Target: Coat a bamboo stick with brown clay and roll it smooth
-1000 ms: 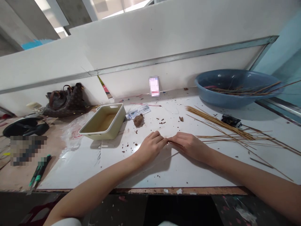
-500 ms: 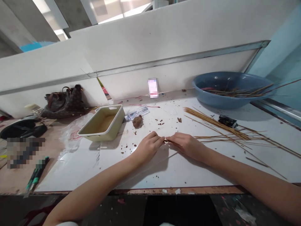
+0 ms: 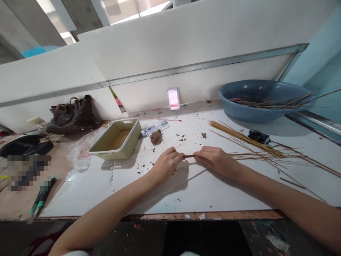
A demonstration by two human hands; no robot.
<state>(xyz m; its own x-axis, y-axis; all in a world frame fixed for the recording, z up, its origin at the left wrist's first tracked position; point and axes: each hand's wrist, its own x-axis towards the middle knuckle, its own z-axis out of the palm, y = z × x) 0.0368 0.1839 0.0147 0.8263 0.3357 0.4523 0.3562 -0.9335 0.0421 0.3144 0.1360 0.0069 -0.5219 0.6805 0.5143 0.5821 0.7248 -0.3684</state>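
Spreading a little apart, the two hands now show a short brown rod between them, where a moment earlier the fingertips nearly met over it. From the head-worn view, both forearms reach in from the bottom edge across a white counter. The left hand and the right hand each curl their fingers closed around one end of the rod, which lies level in the air just above the counter, its middle bare between them.

Brown crumbs are scattered around the hands. Farther ahead lies a lump of brown clay beside a clear plastic bottle on its side. Left of these sits a cream rectangular tray. To the right, a loose bundle of thin tan sticks spreads over the counter, just beyond the right hand, near a small black device. A blue basin holding more sticks stands at the back right. At the far left are a brown patterned handbag and green-handled tools.
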